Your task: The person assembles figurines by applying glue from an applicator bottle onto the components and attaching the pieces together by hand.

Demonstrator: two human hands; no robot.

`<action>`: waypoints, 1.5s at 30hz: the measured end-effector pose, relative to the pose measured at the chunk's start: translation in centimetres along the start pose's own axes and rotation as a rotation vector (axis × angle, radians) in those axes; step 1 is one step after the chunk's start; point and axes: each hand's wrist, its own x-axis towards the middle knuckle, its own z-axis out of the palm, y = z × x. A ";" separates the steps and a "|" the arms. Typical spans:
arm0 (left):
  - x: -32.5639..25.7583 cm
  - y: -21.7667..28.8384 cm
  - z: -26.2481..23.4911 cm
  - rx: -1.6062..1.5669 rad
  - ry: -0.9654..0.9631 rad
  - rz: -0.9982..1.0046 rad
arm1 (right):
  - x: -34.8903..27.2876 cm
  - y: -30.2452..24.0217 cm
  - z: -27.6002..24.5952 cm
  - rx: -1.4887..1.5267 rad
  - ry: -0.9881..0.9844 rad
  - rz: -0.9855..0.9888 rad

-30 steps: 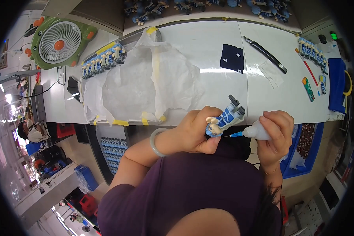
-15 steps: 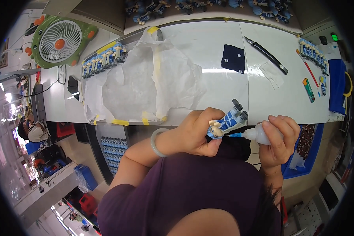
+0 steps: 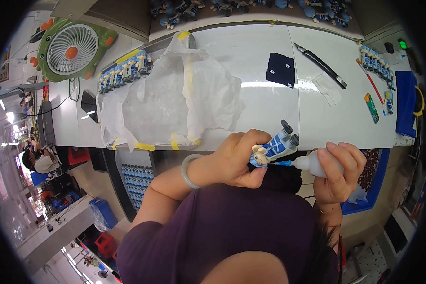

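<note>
My left hand [image 3: 243,158] is closed round the head end of a small blue-and-white figurine [image 3: 275,146], which is tilted with its dark shoes up and to the right. A white squeeze bottle [image 3: 321,164] with a thin blue nozzle is gripped in my right hand [image 3: 340,171]. The nozzle's tip is at the figurine's head; whether it touches cannot be made out. Both hands are just in front of the table's near edge. Part of the figurine's head is hidden by my left fingers.
White paper [image 3: 161,102] taped with yellow strips covers the table's left part. Rows of figurines [image 3: 123,73] stand behind it, near a green fan [image 3: 73,51]. To the right lie a dark cloth [image 3: 280,71], a black utility knife [image 3: 321,66], a red brush [image 3: 371,83] and a blue bin [image 3: 381,180].
My right hand and the bottle have shifted very slightly to the right, with the fingers settled a little differently. My left hand and the figurine are almost still.
</note>
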 end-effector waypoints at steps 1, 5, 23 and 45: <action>-0.1 0.0 0.0 -0.010 -0.003 -0.011 | 0.0 0.0 0.0 -0.006 0.006 -0.006; -0.1 0.0 0.0 -0.008 0.004 -0.004 | 0.0 -0.1 -0.2 -0.012 -0.007 -0.010; -0.1 0.2 0.1 -0.966 0.024 -0.533 | 0.1 1.3 2.7 1.023 0.038 0.638; 0.2 0.0 -0.3 -1.021 -0.190 -0.472 | 4.4 1.7 5.2 1.558 -0.224 0.626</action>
